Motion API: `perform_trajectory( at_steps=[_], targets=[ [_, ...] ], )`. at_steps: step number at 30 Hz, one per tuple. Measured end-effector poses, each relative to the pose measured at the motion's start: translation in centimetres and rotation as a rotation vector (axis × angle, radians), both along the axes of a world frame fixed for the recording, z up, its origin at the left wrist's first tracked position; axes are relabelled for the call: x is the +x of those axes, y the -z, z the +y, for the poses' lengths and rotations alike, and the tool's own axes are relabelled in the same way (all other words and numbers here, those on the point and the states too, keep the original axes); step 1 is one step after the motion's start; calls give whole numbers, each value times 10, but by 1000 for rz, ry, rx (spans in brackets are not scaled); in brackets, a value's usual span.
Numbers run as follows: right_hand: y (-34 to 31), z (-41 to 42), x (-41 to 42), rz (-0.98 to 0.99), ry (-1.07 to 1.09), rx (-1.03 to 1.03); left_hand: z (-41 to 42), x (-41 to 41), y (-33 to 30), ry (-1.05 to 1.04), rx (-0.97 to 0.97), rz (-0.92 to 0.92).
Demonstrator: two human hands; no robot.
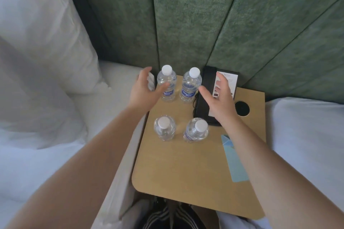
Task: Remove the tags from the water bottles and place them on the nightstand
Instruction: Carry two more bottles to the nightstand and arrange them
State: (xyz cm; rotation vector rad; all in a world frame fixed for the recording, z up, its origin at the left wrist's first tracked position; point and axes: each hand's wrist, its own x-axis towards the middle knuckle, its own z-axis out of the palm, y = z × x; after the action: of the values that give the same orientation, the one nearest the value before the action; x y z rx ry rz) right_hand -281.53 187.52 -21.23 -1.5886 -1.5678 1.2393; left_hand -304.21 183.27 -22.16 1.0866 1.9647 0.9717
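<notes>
Here, four bottles [166,82] upright on nightstand [186,163], both hands spread.

We see the nightstand [186,169] btwn two beds: one bed [46,154] to its left, w/ a pillow [37,42] at the far left, another bed [307,135] to its right. Padded headboard [186,15] stands behind it all. On the nightstand, four bottles upright in two rows: far-left bottle [167,82] beside far-right bottle [190,84], near-left bottle [164,128] beside near-right bottle [196,130]. Phone [204,98] lies right of the far pair, at the far edge. Round hole [242,108] is right of the phone. Card [235,161] lies near the right edge, nearer to us. Our left hand [144,89] hovers left of the far-left bottle, right hand [220,96] over the phone.
</notes>
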Motion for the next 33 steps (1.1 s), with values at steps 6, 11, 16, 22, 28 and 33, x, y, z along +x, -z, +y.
perform_trajectory(
  at_steps=[6,11,16,22,28,33],
  targets=[
    [27,50,-33,-149,-110,-10,58,0,35,91,-69,-96],
    [39,57,-39,-129,-100,84,66,0,45,60,17,-80],
    [43,76,-39,-105,-109,114,91,-2,42,48,41,-57],
    [43,104,-44,-70,-79,124,119,-2,42,78,59,-35],
    [44,111,-51,-76,-41,139,125,3,42,53,56,-41],
    [36,100,-42,-75,-24,61,112,1,28,90,-7,-79]
  ],
)
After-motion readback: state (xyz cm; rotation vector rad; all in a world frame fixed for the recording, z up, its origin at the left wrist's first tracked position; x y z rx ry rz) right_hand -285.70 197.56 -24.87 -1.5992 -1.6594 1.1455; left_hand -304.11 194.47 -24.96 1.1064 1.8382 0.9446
